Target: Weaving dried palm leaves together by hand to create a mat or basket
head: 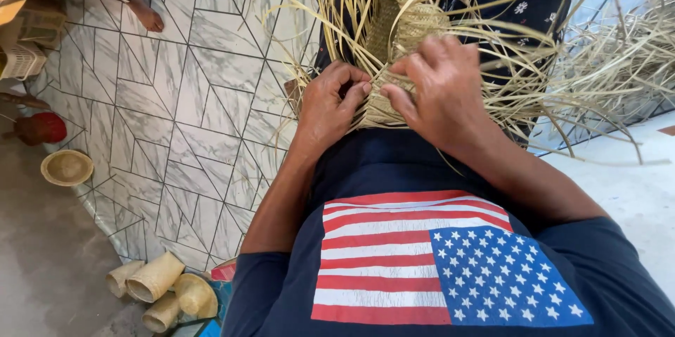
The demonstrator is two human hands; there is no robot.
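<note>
**Two hands working a half-woven straw piece**

Head view: In the upper middle of the frame, the left hand is curling its fingers around the lower left edge of a pale, half-woven straw basket piece, gripping it. The right hand is pressing down on the same piece from the right, fingers bent and pinching the weave. Many loose straw strips, too many to count, are fanning out from the piece toward the top and right edges. At the lower left, four small finished woven straw cups are lying together on the floor. At the left edge, one round woven straw bowl is sitting alone. In the upper left, two bare feet of another person are resting on the patterned marble-look tile floor.
</note>
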